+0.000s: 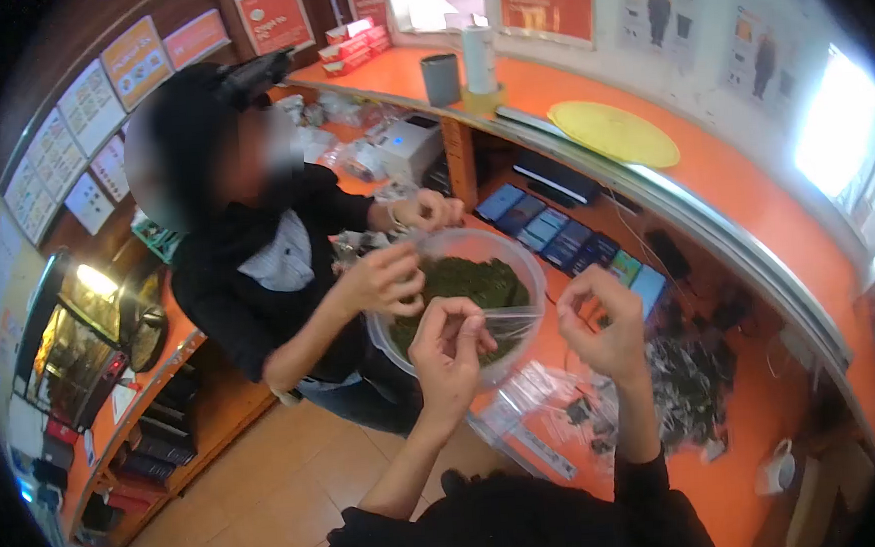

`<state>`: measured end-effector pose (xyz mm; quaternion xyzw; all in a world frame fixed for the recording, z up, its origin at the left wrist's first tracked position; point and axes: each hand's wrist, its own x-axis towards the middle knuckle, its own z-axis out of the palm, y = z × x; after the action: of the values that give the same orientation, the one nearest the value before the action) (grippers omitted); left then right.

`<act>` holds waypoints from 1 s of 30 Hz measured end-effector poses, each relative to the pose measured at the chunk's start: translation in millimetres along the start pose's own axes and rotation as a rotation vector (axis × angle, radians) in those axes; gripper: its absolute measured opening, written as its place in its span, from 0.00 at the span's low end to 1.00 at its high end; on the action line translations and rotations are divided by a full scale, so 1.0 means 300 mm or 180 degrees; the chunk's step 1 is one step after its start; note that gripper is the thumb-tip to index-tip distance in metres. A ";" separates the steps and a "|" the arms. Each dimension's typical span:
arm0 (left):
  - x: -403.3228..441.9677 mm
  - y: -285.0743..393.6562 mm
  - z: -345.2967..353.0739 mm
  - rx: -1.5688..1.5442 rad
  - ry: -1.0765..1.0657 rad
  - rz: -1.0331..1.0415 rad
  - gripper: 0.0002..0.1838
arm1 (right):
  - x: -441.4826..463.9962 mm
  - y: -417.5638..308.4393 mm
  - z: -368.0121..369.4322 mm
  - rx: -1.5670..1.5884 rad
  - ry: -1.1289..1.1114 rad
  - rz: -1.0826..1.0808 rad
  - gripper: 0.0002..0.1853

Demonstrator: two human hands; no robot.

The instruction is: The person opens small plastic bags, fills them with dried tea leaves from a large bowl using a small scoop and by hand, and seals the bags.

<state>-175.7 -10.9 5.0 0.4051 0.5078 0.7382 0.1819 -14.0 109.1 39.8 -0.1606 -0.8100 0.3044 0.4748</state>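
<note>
My left hand (450,353) is closed, pinching a small clear plastic bag (513,316) over a round translucent tub (529,258). Inside the tub lies a dark green, crumbly or paste-like mass (473,279). To the right of the tub, my right hand (606,328) is raised with its fingers curled towards the thumb; whether it holds anything small I cannot make out. Flat clear plastic bags (530,393) lie on the orange counter below my hands. Beside them is a pile of small bags with dark green contents (685,384).
Across the tub stands a co-worker (286,253), with both hands at its far rim. Several phones (545,229) line the counter's back. A yellow disc (614,132), a grey cup (441,80) and a white canister (478,58) stand on the upper ledge. A white mug (776,468) is at right.
</note>
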 end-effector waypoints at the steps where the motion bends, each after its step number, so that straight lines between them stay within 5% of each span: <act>1: -0.008 0.005 0.020 -0.0104 -0.0349 -0.0013 0.03 | -0.007 -0.015 -0.037 -0.0148 0.0039 0.0078 0.10; 5: -0.058 -0.027 0.130 -0.0648 -0.0848 -0.0387 0.05 | -0.082 -0.067 -0.104 0.0344 0.0109 0.0414 0.11; 9: -0.116 -0.104 0.184 -0.0643 -0.1633 -0.1033 0.10 | -0.274 0.138 -0.231 -0.0686 -0.0511 0.1485 0.17; 11: -0.142 -0.120 0.153 -0.0401 -0.1713 -0.1144 0.08 | -0.330 0.158 -0.284 -0.0852 -0.0205 0.1913 0.18; 13: -0.173 -0.225 0.092 0.0249 -0.2620 -0.1025 0.07 | -0.382 0.149 -0.295 -0.3540 -0.0287 0.1584 0.17; 18: -0.346 -0.452 -0.003 0.0522 -0.3238 -0.2125 0.12 | -0.489 0.393 -0.057 -0.1919 -0.1245 0.1543 0.18; 22: -0.415 -0.486 -0.028 0.0196 -0.2852 -0.2486 0.11 | -0.608 0.605 0.134 -0.2134 -0.1106 0.1194 0.17; 25: -0.403 -0.498 -0.041 0.0838 -0.2645 -0.1949 0.13 | -0.611 0.612 0.143 -0.2332 -0.0728 0.0807 0.11; 30: -0.326 -0.396 0.042 0.0753 -0.2031 -0.1840 0.13 | -0.534 0.349 0.058 -0.0624 -0.0899 0.1689 0.07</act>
<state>-123.5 -20.1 -140.1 0.4719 0.5996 0.4320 0.4808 47.6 95.2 -141.6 -0.3675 -0.8233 0.3574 0.2438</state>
